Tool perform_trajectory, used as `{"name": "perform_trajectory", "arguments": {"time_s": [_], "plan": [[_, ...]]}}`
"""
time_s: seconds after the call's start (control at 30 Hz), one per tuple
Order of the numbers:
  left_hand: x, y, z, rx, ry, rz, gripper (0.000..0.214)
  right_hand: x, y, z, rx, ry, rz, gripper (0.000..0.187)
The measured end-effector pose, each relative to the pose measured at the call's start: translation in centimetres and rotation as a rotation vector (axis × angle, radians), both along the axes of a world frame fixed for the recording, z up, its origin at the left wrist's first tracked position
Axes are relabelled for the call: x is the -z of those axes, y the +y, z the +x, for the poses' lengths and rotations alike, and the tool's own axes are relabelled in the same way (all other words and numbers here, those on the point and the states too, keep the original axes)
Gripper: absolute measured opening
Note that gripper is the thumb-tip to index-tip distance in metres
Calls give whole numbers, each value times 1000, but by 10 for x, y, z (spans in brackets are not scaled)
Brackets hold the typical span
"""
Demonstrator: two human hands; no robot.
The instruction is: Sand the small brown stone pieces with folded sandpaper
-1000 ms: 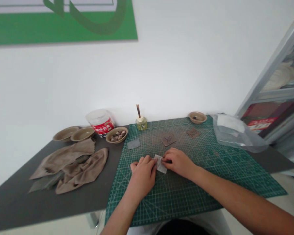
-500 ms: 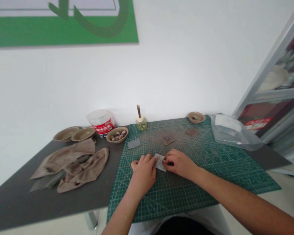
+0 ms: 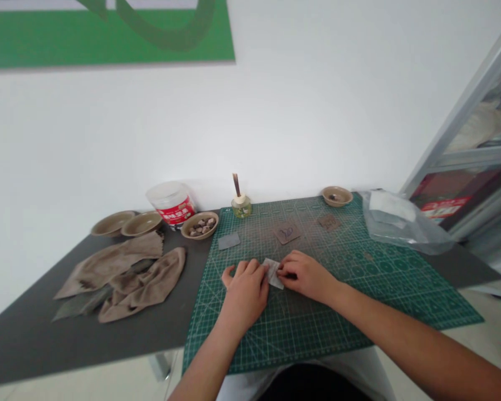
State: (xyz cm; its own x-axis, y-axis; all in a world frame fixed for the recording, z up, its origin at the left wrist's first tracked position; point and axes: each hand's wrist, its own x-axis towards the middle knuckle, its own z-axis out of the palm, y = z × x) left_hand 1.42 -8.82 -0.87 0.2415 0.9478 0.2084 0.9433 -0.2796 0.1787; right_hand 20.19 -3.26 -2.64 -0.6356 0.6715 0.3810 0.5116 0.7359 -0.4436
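A small light-grey square of paper [image 3: 274,274] with faint marks, which looks like the back of sandpaper, lies on the green cutting mat [image 3: 250,334]. My left hand [image 3: 245,287] rests palm down at its left edge, fingertips pressing on it and the thumb held out to the side. At the paper's right side, my right hand [image 3: 307,277] has its fingers pinched together. Whatever is between those fingertips is too small and dark to make out. Beyond the hands lie a brown square [image 3: 287,233] with handwritten marks and a grey square [image 3: 229,240].
Left of the mat are a bowl of brown stones [image 3: 200,225], a red-labelled plastic tub [image 3: 172,205], two stacked-looking bowls [image 3: 113,224] and crumpled brown cloths [image 3: 146,284]. A reed diffuser [image 3: 241,206], small bowl [image 3: 337,196], another brown square [image 3: 329,222] and clear plastic bag [image 3: 404,223] stand behind.
The camera view has tilted slightly downward, shifting the wall sign upward. Both hands stay at the paper square, with only slight shifts of the fingers.
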Motion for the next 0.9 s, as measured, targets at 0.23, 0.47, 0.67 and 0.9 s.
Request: {"name": "perform_trajectory", "arguments": {"time_s": [0.23,0.47,0.67,0.9], "plan": [[-1,-1,0,-7,6,-6,29,-1,-2,0,-22,-10,0,11],[0,-1,-1,-13,2,-2,31,-1,-12,-5,31,-6,-4,10],[1,-1,0,-31,6,-13,29,0,-13,-10,61,-40,25,14],[1,1,-4,3,-6,-4,35,-4,-2,-8,45,-64,32,13]]}}
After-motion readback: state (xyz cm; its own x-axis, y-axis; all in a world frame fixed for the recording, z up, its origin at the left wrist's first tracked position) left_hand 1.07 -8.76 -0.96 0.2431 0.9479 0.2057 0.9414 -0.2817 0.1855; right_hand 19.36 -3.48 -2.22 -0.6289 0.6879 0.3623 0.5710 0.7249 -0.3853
